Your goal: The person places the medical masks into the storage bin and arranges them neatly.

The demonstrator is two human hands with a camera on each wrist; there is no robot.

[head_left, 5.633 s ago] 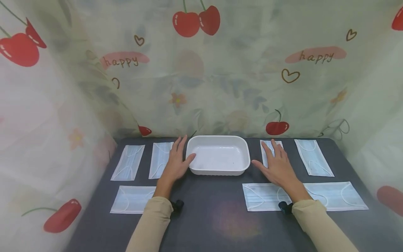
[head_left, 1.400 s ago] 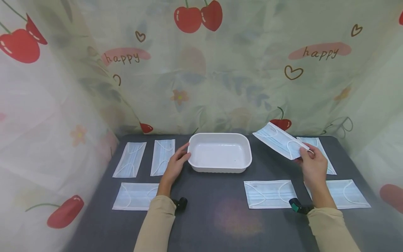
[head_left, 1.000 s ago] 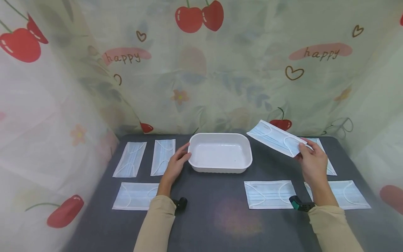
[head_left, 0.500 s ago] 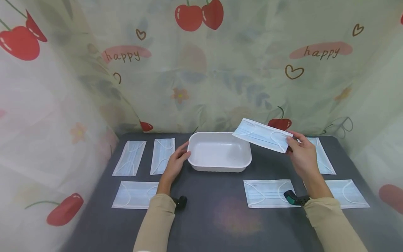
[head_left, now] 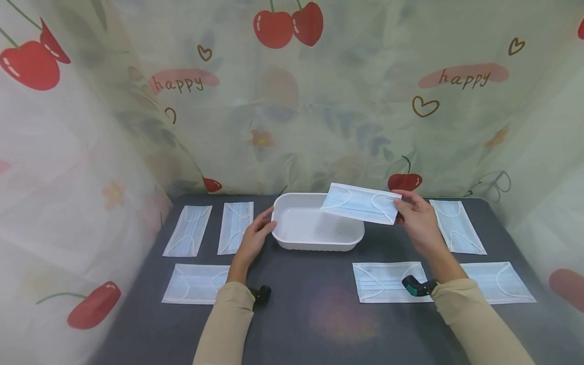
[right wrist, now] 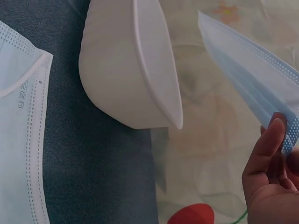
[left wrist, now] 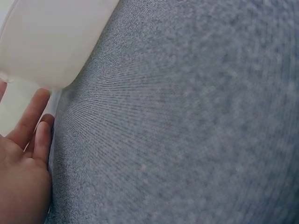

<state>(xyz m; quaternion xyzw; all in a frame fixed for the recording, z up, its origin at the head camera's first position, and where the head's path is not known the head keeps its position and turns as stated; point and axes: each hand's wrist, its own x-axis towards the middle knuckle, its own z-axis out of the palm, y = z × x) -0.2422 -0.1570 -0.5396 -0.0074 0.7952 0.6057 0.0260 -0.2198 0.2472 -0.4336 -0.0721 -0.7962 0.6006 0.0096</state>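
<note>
Right now, my head view has a face mask (head_left: 360,204) in the air, its left end over the right far part of a white tray (head_left: 315,247) on the gray table (head_left: 292,324). The mask's long axis runs left to right, its left end slightly farther away. The right hand (head_left: 421,223) is nearer, pinching the mask by its right end between thumb and fingers, just right of the tray. So I judge that the mask's overhang beyond the tray's right rim matters most: more of it would have to lie to the left to sit over the hollow. My left hand (head_left: 253,241) is at the tray's left end, fingers loose against the rim and clamped on nothing. Six other masks lie on the table: three left of the tray, three right, among them the near one (head_left: 385,282) by the right wrist.

Through the left wrist view, I see fingers apart beside the tray's pale wall; whether every fingertip touches it, I can't tell.

From the right wrist view, I get the pinch close up: thumb and fingers meet on the mask's end, and its free end hangs clear of the tray's rim, with the patterned cloth (right wrist: 205,116) showing between.
</note>
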